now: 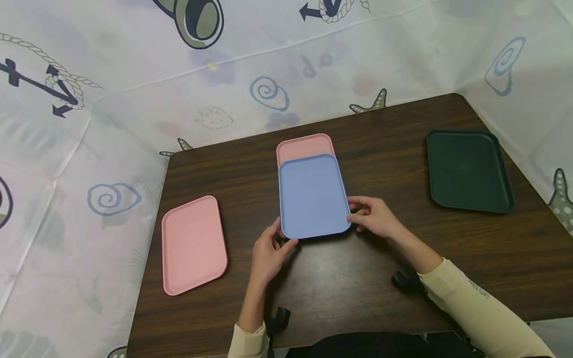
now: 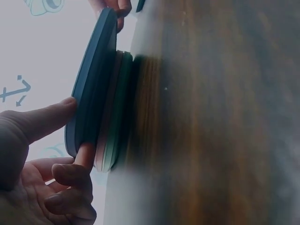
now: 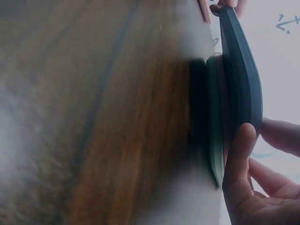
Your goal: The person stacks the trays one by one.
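A blue tray (image 1: 313, 196) lies over a pink tray (image 1: 306, 145), whose far end shows beyond it. My left hand (image 1: 268, 253) pinches the blue tray's near left corner, thumb on one face and fingers on the other. At the near right corner, my right hand (image 1: 376, 217) grips the same tray between thumb and fingers. The left wrist view shows the blue tray edge-on and tilted away from the stack, with a green tray (image 2: 115, 136) under the pink one. In the right wrist view that green tray (image 3: 214, 122) is also visible below.
Another pink tray (image 1: 194, 246) lies at the left of the dark wooden table (image 1: 380, 144). A dark green tray (image 1: 470, 171) sits near the right edge. Printed white cloth (image 1: 179, 104) hangs behind and beside the table.
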A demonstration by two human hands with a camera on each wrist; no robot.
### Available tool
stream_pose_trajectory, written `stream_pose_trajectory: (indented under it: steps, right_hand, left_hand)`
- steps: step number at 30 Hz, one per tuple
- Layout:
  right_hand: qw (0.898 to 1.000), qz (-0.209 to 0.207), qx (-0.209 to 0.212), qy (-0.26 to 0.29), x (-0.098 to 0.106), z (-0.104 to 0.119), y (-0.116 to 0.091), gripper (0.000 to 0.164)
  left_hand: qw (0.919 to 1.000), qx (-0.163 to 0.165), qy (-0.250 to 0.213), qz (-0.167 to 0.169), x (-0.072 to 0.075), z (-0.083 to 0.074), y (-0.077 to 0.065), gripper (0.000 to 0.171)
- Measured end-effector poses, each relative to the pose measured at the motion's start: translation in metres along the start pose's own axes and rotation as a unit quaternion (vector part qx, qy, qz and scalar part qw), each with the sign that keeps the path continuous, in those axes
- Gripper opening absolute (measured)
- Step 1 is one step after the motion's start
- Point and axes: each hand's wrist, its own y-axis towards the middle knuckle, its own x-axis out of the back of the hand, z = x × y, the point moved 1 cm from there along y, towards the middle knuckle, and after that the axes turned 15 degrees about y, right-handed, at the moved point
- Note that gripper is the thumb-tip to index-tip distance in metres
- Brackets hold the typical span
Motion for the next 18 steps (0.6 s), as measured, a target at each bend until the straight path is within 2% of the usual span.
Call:
stream_pose_trajectory:
  steps: [6, 13, 18]
  right_hand:
    - [1.0, -0.003, -0.001, 0.006, 0.004, -0.001, 0.01, 0.052]
    - [1.0, -0.009, -0.014, 0.002, 0.007, -0.002, 0.02, 0.051]
    - [1.0, -0.013, -0.016, -0.001, 0.007, -0.001, 0.027, 0.051]
  left_hand:
    - [1.0, 0.001, -0.009, -0.003, -0.003, 0.002, 0.009, 0.07]
    - [0.9999, 0.0, 0.011, 0.003, -0.002, 0.0, 0.018, 0.07]
    - [0.9997, 0.012, 0.017, 0.014, -0.001, 0.0, 0.025, 0.071]
